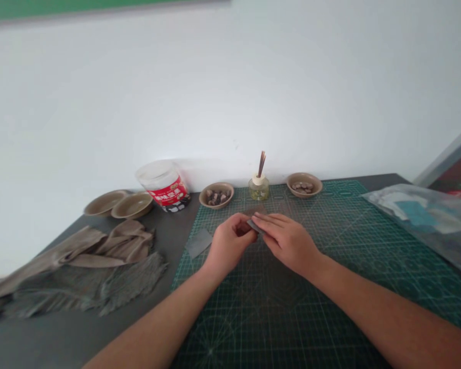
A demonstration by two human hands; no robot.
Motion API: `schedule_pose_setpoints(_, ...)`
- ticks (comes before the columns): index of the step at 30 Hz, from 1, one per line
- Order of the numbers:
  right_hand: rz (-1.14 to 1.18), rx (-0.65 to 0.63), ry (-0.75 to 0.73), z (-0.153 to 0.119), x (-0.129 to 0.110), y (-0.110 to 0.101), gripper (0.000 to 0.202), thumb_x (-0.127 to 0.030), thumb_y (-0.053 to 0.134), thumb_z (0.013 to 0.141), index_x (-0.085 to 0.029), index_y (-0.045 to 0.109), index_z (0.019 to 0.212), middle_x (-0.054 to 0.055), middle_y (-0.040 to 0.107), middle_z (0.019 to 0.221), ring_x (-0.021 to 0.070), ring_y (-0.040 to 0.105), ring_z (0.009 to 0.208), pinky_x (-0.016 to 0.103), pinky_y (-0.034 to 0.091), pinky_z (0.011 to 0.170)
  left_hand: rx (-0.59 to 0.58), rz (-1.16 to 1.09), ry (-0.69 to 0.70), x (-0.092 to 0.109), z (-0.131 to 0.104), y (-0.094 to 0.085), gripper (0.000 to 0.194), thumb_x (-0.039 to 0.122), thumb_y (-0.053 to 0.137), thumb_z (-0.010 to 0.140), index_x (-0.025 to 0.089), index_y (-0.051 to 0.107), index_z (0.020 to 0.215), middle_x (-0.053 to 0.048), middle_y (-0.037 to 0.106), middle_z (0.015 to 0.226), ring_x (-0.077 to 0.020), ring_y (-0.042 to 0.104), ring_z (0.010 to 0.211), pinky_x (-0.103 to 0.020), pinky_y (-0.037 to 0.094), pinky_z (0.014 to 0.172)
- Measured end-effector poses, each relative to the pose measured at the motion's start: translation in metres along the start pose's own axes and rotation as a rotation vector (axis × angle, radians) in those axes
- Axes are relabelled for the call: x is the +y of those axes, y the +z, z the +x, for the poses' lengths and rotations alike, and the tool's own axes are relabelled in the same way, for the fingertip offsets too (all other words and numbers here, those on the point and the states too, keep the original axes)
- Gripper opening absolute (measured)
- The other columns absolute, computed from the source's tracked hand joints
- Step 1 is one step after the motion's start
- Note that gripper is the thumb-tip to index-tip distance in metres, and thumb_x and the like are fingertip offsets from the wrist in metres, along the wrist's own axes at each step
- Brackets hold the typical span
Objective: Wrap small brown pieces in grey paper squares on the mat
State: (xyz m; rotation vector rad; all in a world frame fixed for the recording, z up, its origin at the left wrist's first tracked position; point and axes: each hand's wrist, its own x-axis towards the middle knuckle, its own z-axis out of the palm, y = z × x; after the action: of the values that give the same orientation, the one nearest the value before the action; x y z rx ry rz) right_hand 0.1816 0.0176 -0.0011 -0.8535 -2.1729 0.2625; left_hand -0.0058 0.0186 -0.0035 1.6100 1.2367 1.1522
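Observation:
My left hand (232, 243) and my right hand (290, 241) meet above the green cutting mat (246, 328). Between their fingertips is a small grey flat piece (255, 226), too blurred to name more exactly. The left thumb and forefinger are curled at its left side, while the right fingers press on it from above and the right. Just beyond the fingertips, a thin brownish flat shape (260, 209) shows in part. Left of my left hand, a small translucent sheet (200, 243) lies on the mat.
Along the wall stand a bowl of dark pieces (216, 195), a reed diffuser (258, 187) and a bowl of brownish discs (304, 185). At left are a red-labelled plastic jar (164, 185), two shallow bowls (132, 205) and a crumpled fringed cloth (100, 266). A plastic bag (418, 212) lies right.

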Motion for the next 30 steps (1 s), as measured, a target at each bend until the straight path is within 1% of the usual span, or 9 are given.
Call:
schedule_pose_setpoints(6,-0.088,0.004,0.017,-0.003,-0.006,0.003,0.048,-0.012,0.045,0.097,-0.020,0.055,0.143,0.009,0.061,0.139,0.0238,0.061,0.125,0.043,0.050,0.109,0.070,-0.048,-0.025,0.007,-0.006,0.000,0.011,0.024,0.071,0.079,0.018,0.063,0.077,0.000,0.068,0.068,-0.0135,0.063,0.062,-0.024,0.049,0.059)
schedule_pose_setpoints(9,-0.083,0.015,0.014,-0.003,-0.009,0.003,0.048,-0.012,0.045,0.097,-0.021,0.055,0.144,0.009,0.059,0.141,0.0242,0.060,0.127,0.043,0.049,0.110,0.109,-0.060,-0.019,0.010,-0.007,0.001,0.013,0.024,0.074,0.076,0.017,0.063,0.076,0.001,0.067,0.066,-0.0130,0.062,0.061,-0.024,0.048,0.058)
schedule_pose_setpoints(12,-0.092,0.032,0.023,-0.003,-0.012,0.003,0.049,-0.012,0.045,0.097,-0.023,0.055,0.144,0.008,0.060,0.140,0.0244,0.061,0.125,0.044,0.051,0.108,0.110,-0.094,-0.026,0.011,-0.008,0.001,0.014,0.025,0.074,0.077,0.017,0.062,0.077,0.001,0.067,0.067,-0.0134,0.062,0.061,-0.024,0.049,0.058)
schedule_pose_setpoints(15,-0.106,0.038,-0.012,-0.002,-0.012,0.003,0.048,-0.012,0.044,0.098,-0.021,0.054,0.144,0.009,0.059,0.141,0.0236,0.060,0.127,0.042,0.050,0.109,0.125,-0.103,-0.017,0.012,-0.009,0.001,0.015,0.025,0.074,0.077,0.017,0.061,0.075,0.001,0.066,0.065,-0.0129,0.062,0.060,-0.024,0.048,0.057)
schedule_pose_setpoints(19,-0.135,0.064,-0.010,-0.001,-0.014,0.004,0.047,-0.011,0.044,0.098,-0.018,0.055,0.143,0.012,0.063,0.136,0.0227,0.064,0.122,0.040,0.053,0.105,0.116,-0.144,-0.018,0.012,-0.010,0.001,0.015,0.027,0.074,0.078,0.017,0.062,0.078,0.001,0.067,0.066,-0.0129,0.063,0.061,-0.024,0.049,0.059)
schedule_pose_setpoints(23,-0.123,0.105,-0.056,-0.002,-0.012,0.008,0.046,-0.010,0.044,0.098,-0.016,0.055,0.142,0.012,0.061,0.138,0.0217,0.061,0.126,0.039,0.052,0.107,0.137,-0.097,-0.004,0.010,-0.009,0.001,0.016,0.023,0.075,0.076,0.017,0.060,0.073,0.003,0.064,0.064,-0.0109,0.060,0.058,-0.021,0.046,0.055)
schedule_pose_setpoints(25,-0.125,0.100,-0.029,-0.002,-0.009,0.009,0.044,-0.009,0.045,0.097,-0.013,0.058,0.138,0.013,0.065,0.134,0.0230,0.065,0.119,0.040,0.055,0.103,0.131,-0.110,-0.007,0.009,-0.008,0.001,0.016,0.025,0.075,0.077,0.017,0.061,0.075,0.001,0.066,0.065,-0.0119,0.061,0.060,-0.022,0.047,0.057)
schedule_pose_setpoints(28,-0.127,0.096,0.083,-0.002,-0.005,0.007,0.041,-0.009,0.048,0.095,-0.011,0.061,0.134,0.013,0.070,0.126,0.0245,0.071,0.108,0.040,0.059,0.095,0.125,-0.152,-0.010,0.008,-0.007,0.002,0.018,0.028,0.077,0.077,0.016,0.063,0.081,-0.001,0.068,0.069,-0.0142,0.065,0.064,-0.025,0.051,0.061)
schedule_pose_setpoints(30,-0.109,0.138,0.118,-0.002,-0.007,0.003,0.041,-0.010,0.048,0.095,-0.011,0.061,0.134,0.012,0.069,0.127,0.0234,0.070,0.110,0.037,0.058,0.097,0.135,-0.137,0.006,0.009,-0.007,0.003,0.019,0.028,0.078,0.076,0.017,0.064,0.081,-0.001,0.068,0.071,-0.0137,0.064,0.064,-0.024,0.051,0.061)
